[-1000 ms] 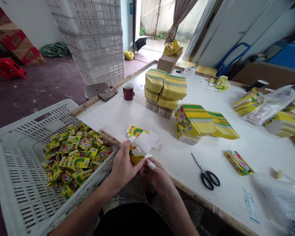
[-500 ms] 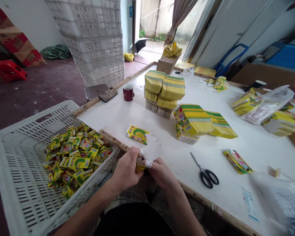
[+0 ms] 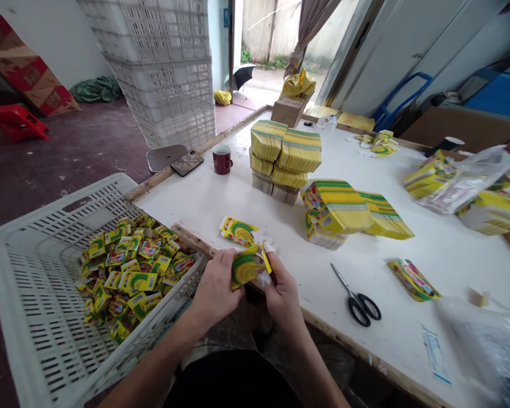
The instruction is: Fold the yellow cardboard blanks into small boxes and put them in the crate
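Above the table's front edge, my left hand (image 3: pixel 216 286) is closed on a small yellow and green printed carton (image 3: pixel 245 267), its swirl-patterned face turned up. My right hand (image 3: pixel 284 294) pinches the carton's right end, where a yellow-edged white flap stands up. The contents, if any, cannot be made out. Just beyond my hands lies another flat yellow carton (image 3: pixel 239 231) on the white tabletop. To the right of my right hand are black-handled scissors (image 3: pixel 357 300), and farther right a single carton (image 3: pixel 413 279) lies flat.
A white plastic crate (image 3: pixel 29 266) on the left holds many small yellow cartons (image 3: pixel 136 266). Stacks of flat cartons (image 3: pixel 285 153) stand mid-table, with a second group (image 3: pixel 338 207) nearer. A maroon mug (image 3: pixel 222 160) and a phone (image 3: pixel 187 163) sit back left. Plastic bags (image 3: pixel 488 340) lie right.
The carton in my hands has turned so that its printed face shows. My right hand has shifted slightly and now pinches an end flap. The things on the table stay put.
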Demonstrator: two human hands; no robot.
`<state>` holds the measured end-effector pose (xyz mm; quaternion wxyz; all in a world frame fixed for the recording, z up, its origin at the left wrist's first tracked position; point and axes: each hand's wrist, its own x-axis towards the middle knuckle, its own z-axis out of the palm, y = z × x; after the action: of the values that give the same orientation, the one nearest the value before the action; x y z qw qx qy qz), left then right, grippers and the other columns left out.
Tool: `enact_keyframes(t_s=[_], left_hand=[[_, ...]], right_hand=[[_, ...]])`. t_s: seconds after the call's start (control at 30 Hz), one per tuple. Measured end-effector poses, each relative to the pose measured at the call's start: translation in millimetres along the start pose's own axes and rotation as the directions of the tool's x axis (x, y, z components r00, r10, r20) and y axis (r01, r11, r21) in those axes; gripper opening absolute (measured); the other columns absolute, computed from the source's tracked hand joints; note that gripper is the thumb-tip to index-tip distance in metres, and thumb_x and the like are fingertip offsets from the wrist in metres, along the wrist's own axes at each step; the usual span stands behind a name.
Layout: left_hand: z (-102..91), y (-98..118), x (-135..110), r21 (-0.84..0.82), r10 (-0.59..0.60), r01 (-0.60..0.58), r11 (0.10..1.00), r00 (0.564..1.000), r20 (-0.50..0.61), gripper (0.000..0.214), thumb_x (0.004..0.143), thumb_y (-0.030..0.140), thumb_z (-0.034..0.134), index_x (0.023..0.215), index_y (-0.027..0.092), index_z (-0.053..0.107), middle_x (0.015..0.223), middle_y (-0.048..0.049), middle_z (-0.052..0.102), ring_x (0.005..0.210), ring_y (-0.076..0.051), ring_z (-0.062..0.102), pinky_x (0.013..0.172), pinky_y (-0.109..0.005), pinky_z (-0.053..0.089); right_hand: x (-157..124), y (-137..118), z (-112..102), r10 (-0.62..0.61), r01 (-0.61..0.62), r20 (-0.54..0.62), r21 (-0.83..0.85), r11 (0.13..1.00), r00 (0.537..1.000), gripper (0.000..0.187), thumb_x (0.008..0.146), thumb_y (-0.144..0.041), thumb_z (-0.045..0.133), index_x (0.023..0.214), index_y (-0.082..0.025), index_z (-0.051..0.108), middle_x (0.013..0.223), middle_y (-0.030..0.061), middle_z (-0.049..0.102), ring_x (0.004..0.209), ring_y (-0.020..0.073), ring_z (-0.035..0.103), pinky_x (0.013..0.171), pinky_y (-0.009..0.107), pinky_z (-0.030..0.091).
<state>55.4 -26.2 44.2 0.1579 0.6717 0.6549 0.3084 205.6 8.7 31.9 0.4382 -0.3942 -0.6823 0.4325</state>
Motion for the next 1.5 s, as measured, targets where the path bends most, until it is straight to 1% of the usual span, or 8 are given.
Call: enact_keyframes(t_s=[0.17, 0.47, 0.97, 1.03, 1.1, 1.2, 1.33, 1.5], left_hand=[[-18.8, -4, 6, -0.069, 0.007, -0.004, 0.998, 0.999, 0.045, 0.044, 0.070, 0.027, 0.064, 0.108, 0.019, 0.045, 0.099, -0.0073, 0.060, 0.094, -0.024, 0.059, 0.083, -0.038, 0.048], [-31.2, -4, 9, -0.110, 0.062, -0.043, 0.993, 0.983, 0.172, 0.051, 0.062, 0.029, 0.071, 0.108, 0.022, 0.051, 0.102, -0.0055, 0.063, 0.093, -0.022, 0.061, 0.082, -0.033, 0.049], [-31.0, -2, 6, -0.191, -0.032, 0.055, 0.980, 0.992, 0.119, 0.052, 0.059, 0.025, 0.070, 0.109, 0.019, 0.056, 0.100, -0.0063, 0.065, 0.092, -0.024, 0.061, 0.083, -0.036, 0.049], [-29.3, -8, 5, -0.424, -0.123, 0.150, 0.893, 0.988, 0.090, 0.053, 0.057, 0.028, 0.075, 0.106, 0.020, 0.058, 0.097, -0.0052, 0.066, 0.088, -0.022, 0.062, 0.078, -0.033, 0.051], [-27.9, -16, 4, -0.747, -0.308, 0.170, 0.643, 0.950, -0.048, 0.048, 0.061, 0.041, 0.074, 0.102, 0.021, 0.058, 0.094, -0.0040, 0.066, 0.083, -0.019, 0.062, 0.073, -0.029, 0.052], [-26.1, -25, 6, -0.965, -0.630, -0.059, 0.254, 0.747, -0.211, 0.054, 0.075, 0.069, 0.046, 0.101, 0.022, 0.053, 0.100, -0.0061, 0.063, 0.092, -0.018, 0.062, 0.080, -0.032, 0.052], [-20.1, -26, 7, -0.993, -0.724, -0.032, -0.113, 0.688, 0.060, 0.060, 0.075, 0.069, 0.048, 0.108, 0.018, 0.049, 0.110, -0.0121, 0.059, 0.102, -0.021, 0.060, 0.088, -0.037, 0.051], [-7.0, -22, 6, -0.997, -0.635, 0.076, -0.003, 0.770, 0.060, 0.046, 0.075, 0.047, 0.065, 0.109, 0.017, 0.055, 0.096, -0.0049, 0.064, 0.082, -0.013, 0.061, 0.071, -0.024, 0.051]], right_hand=[[2, 8, -9, -0.098, 0.151, 0.253, -0.200, 0.968, 0.962, 0.049, 0.089, -0.017, 0.047, 0.137, -0.027, 0.043, 0.150, 0.0101, 0.024, 0.133, 0.0269, 0.034, 0.103, 0.042, 0.039], [22, -15, -40, -0.121, 0.170, 0.465, -0.066, 0.983, 0.877, 0.021, 0.084, -0.025, 0.063, 0.105, -0.025, 0.064, 0.127, 0.0096, 0.052, 0.109, 0.0247, 0.055, 0.090, 0.035, 0.046], [1, -3, -11, -0.053, 0.040, 0.262, 0.057, 0.998, 0.964, 0.042, 0.087, -0.024, 0.055, 0.127, -0.026, 0.045, 0.142, 0.0096, 0.035, 0.133, 0.0255, 0.032, 0.108, 0.040, 0.030], [4, 2, -9, -0.022, -0.030, 0.292, 0.172, 0.985, 0.956, 0.062, 0.087, -0.027, 0.057, 0.140, -0.029, 0.025, 0.144, 0.0101, 0.032, 0.129, 0.0250, 0.038, 0.105, 0.041, 0.034], [16, 9, -9, 0.010, -0.058, 0.232, 0.202, 0.978, 0.973, 0.069, 0.087, -0.030, 0.057, 0.143, -0.029, 0.016, 0.142, 0.0117, 0.035, 0.118, 0.0235, 0.050, 0.098, 0.040, 0.042], [44, 20, -9, 0.041, -0.028, 0.056, -0.215, 0.976, 0.998, 0.053, 0.085, -0.023, 0.056, 0.134, -0.020, 0.034, 0.130, 0.0143, 0.047, 0.107, 0.0231, 0.054, 0.093, 0.038, 0.045], [73, 29, 3, 0.141, -0.002, 0.137, -0.709, 0.705, 0.981, 0.047, 0.077, -0.003, 0.053, 0.123, -0.011, 0.048, 0.113, 0.0160, 0.058, 0.104, 0.0283, 0.052, 0.090, 0.040, 0.043], [72, 37, 17, 0.171, 0.020, 0.170, -0.765, 0.644, 0.971, 0.043, 0.077, 0.003, 0.042, 0.116, -0.010, 0.053, 0.105, 0.0161, 0.060, 0.096, 0.0294, 0.052, 0.084, 0.040, 0.042]])
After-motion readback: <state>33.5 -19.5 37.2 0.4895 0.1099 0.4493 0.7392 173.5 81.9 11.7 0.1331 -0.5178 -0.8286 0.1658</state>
